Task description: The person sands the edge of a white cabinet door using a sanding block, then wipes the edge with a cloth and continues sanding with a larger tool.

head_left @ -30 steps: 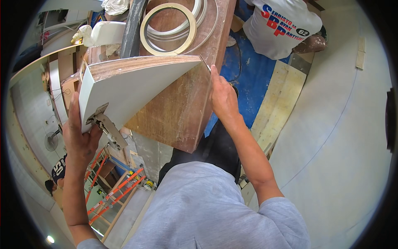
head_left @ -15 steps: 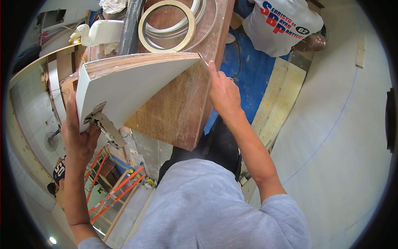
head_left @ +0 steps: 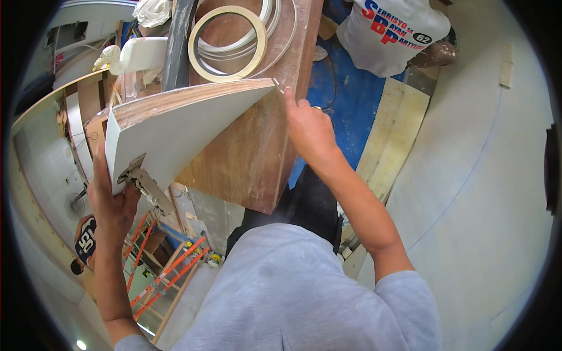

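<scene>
A white cabinet door (head_left: 170,134) stands tilted over the bench, its raw wood edge facing up and away from me. My left hand (head_left: 114,196) grips its near left end, fingers wrapped beside a metal concealed hinge (head_left: 146,186) fixed to the white face. At the door's far right corner, a thin metal blade (head_left: 277,85) touches or nearly touches the edge. My right hand (head_left: 310,123) is closed around the blade's handle, with the index finger stretched along it; the handle itself is hidden in the palm.
Rolls of edge banding (head_left: 257,52) lie on the brown wooden bench (head_left: 257,169). A person in a white shirt (head_left: 392,35) crouches beyond it on the right, near a blue sheet (head_left: 345,99). An orange ladder (head_left: 167,272) stands lower left, and another person (head_left: 86,243) is farther left.
The whole view has shifted slightly. My right hand and the blade stay at the door's right corner, with the blade tip now a little lower on it. My left hand keeps its grip.
</scene>
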A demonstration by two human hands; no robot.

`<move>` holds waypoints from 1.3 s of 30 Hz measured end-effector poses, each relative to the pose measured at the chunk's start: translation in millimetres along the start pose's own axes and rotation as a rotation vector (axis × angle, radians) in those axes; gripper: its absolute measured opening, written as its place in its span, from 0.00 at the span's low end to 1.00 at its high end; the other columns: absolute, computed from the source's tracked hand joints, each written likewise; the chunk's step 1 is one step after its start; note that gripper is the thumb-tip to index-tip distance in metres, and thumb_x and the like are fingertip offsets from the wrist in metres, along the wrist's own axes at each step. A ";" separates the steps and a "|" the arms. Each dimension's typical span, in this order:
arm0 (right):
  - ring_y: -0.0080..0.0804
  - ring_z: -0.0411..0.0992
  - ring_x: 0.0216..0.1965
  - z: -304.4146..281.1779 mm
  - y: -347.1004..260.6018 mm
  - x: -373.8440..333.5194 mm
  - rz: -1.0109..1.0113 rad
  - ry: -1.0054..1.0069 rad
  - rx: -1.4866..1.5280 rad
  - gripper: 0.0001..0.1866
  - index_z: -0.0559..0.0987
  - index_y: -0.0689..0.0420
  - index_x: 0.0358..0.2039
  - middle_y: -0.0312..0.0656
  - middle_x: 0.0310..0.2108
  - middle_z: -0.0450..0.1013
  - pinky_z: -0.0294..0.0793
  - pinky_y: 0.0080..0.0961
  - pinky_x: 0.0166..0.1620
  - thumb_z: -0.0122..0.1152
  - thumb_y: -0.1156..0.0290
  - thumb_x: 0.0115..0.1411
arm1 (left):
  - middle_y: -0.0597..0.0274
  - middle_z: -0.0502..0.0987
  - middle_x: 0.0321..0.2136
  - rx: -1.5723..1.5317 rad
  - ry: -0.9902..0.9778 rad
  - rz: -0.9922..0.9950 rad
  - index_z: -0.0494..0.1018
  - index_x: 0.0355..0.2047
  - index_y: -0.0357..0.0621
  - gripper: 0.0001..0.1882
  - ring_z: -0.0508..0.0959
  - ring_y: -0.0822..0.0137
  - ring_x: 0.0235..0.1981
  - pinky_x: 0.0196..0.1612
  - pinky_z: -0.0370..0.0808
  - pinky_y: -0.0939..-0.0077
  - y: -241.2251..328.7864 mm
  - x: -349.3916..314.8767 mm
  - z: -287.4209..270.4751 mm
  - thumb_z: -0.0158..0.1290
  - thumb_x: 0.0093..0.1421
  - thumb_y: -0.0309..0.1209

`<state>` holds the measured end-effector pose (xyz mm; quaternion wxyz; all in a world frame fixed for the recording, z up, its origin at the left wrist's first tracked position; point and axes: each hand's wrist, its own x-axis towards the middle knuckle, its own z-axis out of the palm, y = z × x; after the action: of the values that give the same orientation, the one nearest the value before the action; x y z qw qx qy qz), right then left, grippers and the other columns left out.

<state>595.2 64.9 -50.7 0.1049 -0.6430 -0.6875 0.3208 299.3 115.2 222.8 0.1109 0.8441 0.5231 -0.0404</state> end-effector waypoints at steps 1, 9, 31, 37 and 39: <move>0.48 0.81 0.31 -2.3 -0.7 2.0 0.002 0.002 0.000 0.32 0.68 0.68 0.66 0.52 0.34 0.76 0.83 0.40 0.33 0.56 0.77 0.59 | 0.45 0.81 0.48 -0.032 0.001 -0.027 0.50 0.73 0.34 0.45 0.83 0.60 0.47 0.52 0.78 0.67 0.2 -1.5 0.6 0.59 0.58 0.15; 0.53 0.80 0.32 9.5 9.5 -5.3 0.030 -0.024 0.071 0.33 0.65 0.59 0.69 0.53 0.35 0.75 0.81 0.46 0.34 0.51 0.78 0.61 | 0.45 0.80 0.48 -0.053 -0.017 -0.081 0.51 0.73 0.35 0.46 0.83 0.58 0.46 0.50 0.79 0.66 -1.2 -2.8 -1.1 0.60 0.57 0.15; 0.54 0.78 0.33 17.7 16.0 -14.4 0.053 -0.005 0.144 0.38 0.64 0.56 0.70 0.53 0.36 0.75 0.80 0.47 0.35 0.52 0.82 0.57 | 0.45 0.82 0.39 0.076 0.026 0.050 0.46 0.73 0.40 0.50 0.86 0.55 0.35 0.40 0.82 0.65 6.5 2.1 1.8 0.65 0.57 0.18; 0.50 0.80 0.32 18.2 24.2 -27.0 0.036 -0.004 0.090 0.37 0.65 0.58 0.69 0.50 0.35 0.75 0.82 0.42 0.32 0.57 0.79 0.57 | 0.45 0.82 0.40 0.050 0.038 0.000 0.47 0.73 0.38 0.50 0.85 0.55 0.34 0.40 0.81 0.66 -2.2 -0.8 1.7 0.64 0.56 0.16; 0.51 0.80 0.33 21.4 26.1 -32.6 0.053 0.000 0.105 0.38 0.64 0.57 0.70 0.51 0.35 0.75 0.82 0.43 0.33 0.57 0.80 0.56 | 0.45 0.83 0.39 0.058 0.035 -0.019 0.48 0.72 0.37 0.49 0.85 0.55 0.34 0.40 0.81 0.67 -1.0 0.6 2.0 0.65 0.56 0.17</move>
<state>609.6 26.4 -73.5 0.1300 -0.6544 -0.6525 0.3594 298.7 115.7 220.6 0.0768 0.8426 0.5314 -0.0419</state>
